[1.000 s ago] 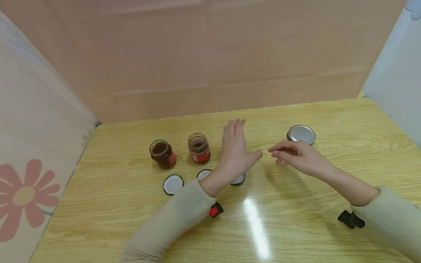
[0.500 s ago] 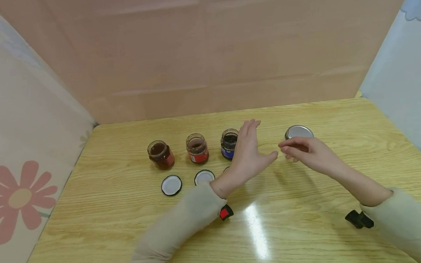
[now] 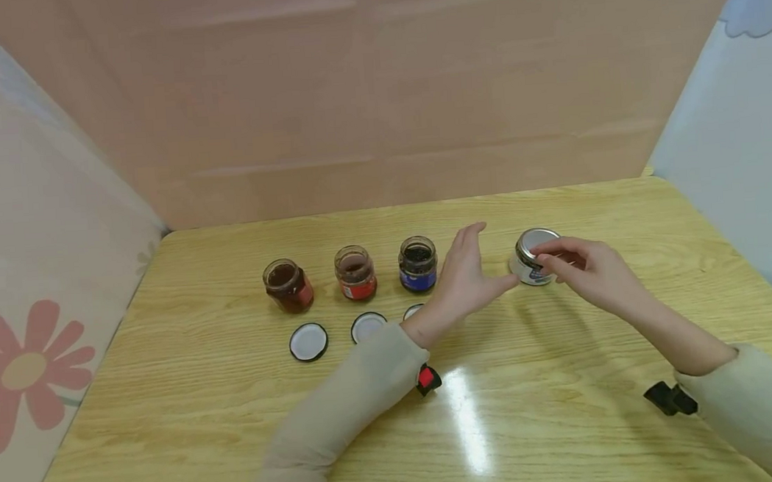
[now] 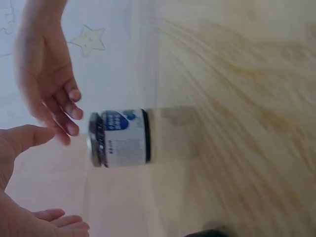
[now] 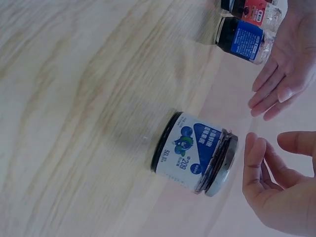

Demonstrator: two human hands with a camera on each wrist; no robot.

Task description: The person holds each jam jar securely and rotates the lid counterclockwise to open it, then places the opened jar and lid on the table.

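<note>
A jam jar (image 3: 529, 271) with a silver lid and a white label with blueberries stands upright at the right of the table. My right hand (image 3: 592, 271) hovers by its lid, fingers loosely bent; the right wrist view shows a small gap between those fingers and the jar (image 5: 190, 153). To the jar's left, my left hand (image 3: 464, 277) is spread, with thumb and fingers apart and nothing held. In the left wrist view the jar (image 4: 123, 138) is apart from both hands.
Three uncovered jars stand at left: one dark red (image 3: 289, 287), one red-labelled (image 3: 356, 276), one blue-labelled (image 3: 418, 268). Before them lie upturned lids (image 3: 309, 341), the rightmost partly behind my left forearm. A pink sheet (image 3: 364, 95) rises behind the table (image 3: 170, 401).
Both hands have moved right, nearer the lidded jar. The blue-labelled jar, hidden behind my left hand a second ago, is now in sight.
</note>
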